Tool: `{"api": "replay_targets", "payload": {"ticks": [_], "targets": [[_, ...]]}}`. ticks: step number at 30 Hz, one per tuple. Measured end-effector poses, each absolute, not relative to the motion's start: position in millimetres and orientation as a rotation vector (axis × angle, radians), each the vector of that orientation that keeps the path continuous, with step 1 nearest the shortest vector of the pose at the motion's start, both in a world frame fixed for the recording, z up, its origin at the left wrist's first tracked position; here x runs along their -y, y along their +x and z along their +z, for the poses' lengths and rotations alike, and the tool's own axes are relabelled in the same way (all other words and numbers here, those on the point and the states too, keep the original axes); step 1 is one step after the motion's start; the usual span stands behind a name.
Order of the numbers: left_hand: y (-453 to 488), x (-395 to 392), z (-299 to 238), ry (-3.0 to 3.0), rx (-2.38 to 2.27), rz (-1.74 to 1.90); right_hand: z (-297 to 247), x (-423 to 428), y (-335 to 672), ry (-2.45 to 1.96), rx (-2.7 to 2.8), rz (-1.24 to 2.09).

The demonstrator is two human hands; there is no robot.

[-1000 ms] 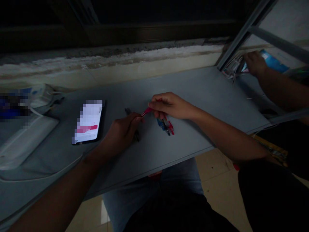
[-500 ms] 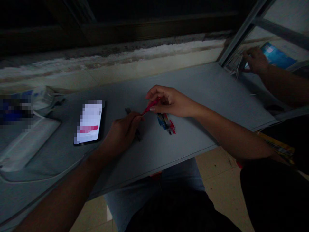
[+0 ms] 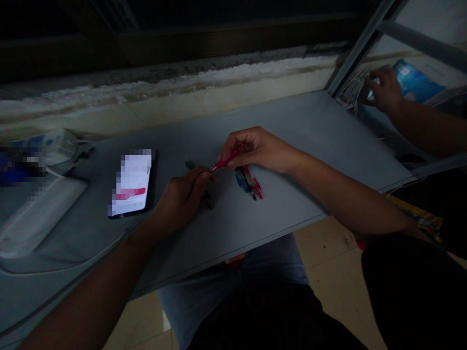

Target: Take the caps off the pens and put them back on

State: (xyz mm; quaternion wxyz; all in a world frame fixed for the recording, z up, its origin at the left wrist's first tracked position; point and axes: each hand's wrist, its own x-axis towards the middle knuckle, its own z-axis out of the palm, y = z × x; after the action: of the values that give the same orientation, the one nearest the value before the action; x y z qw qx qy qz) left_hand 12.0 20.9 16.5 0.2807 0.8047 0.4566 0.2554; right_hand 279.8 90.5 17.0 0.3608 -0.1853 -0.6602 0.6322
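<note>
Observation: your right hand pinches a slim red pen, with thumb and fingertips pressed together on its upper part and the barrel slanting down and left out of the grip. Your left hand sits just left of and below that pinch, its fingers curled inward. The pen's lower tip meets those fingers, but you cannot tell from this view whether they clamp the tip or only touch it. A slim dark object, too dim to identify, lies under the left hand, with one end showing above the knuckles and the other beside the palm. Just below the right-hand grip, a small bundle of pens in blue, red and black lies on the grey desktop. Left of your left hand, a smartphone lies screen up with its display pixelated. Farther left of the grip are a flat white pad and a blurred blue-and-white item. Well apart from your grip, at upper right, another person's hand is at a bunch of white wires, with a blue packet just beyond it. Below the grip, past the desk edge, are your denim-covered legs and a tiled floor.
</note>
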Motion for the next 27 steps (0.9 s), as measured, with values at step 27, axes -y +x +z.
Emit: {"api": "replay_targets", "payload": {"ticks": [27], "targets": [[11.4,-21.3,9.5,2.117,-1.274,0.826,21.6,-85.6,274.7,-0.628,1.635,1.291]]}}
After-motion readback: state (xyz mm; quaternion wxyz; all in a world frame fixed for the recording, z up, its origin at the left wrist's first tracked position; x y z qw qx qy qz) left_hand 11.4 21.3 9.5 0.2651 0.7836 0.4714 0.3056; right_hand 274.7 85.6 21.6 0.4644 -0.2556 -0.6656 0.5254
